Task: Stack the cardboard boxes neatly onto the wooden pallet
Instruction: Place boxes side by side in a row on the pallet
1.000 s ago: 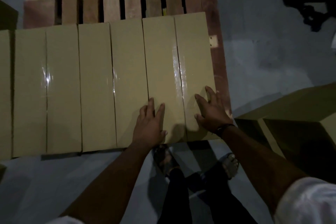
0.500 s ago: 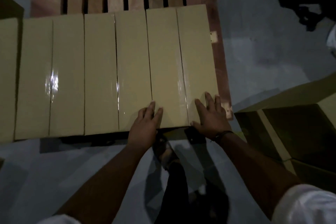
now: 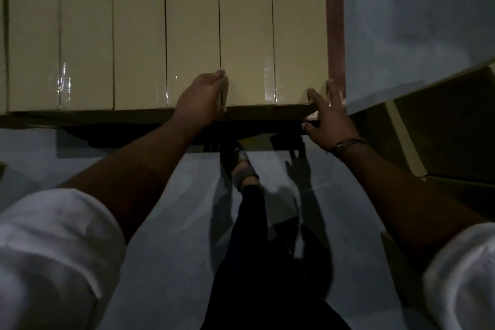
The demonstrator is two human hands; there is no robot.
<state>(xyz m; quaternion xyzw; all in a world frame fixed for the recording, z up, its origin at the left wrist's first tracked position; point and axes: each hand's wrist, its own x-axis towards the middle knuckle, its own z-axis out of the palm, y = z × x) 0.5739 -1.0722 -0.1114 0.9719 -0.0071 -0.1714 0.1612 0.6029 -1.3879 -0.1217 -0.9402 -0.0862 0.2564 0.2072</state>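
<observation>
Cardboard end box (image 3: 246, 21) closes the row of boxes (image 3: 134, 35) on the wooden pallet (image 3: 334, 35), hard by its right edge, long axis running straight away from the person. At the near left corner the left hand (image 3: 203, 96) presses with straight fingers. The right hand (image 3: 325, 115) brackets the near right corner, fingers spread, nothing clenched. Both sit equally near, so any push likely goes dead ahead. Grey floor (image 3: 401, 35) lies to the right, with spare cartons (image 3: 442, 128) beside.
</observation>
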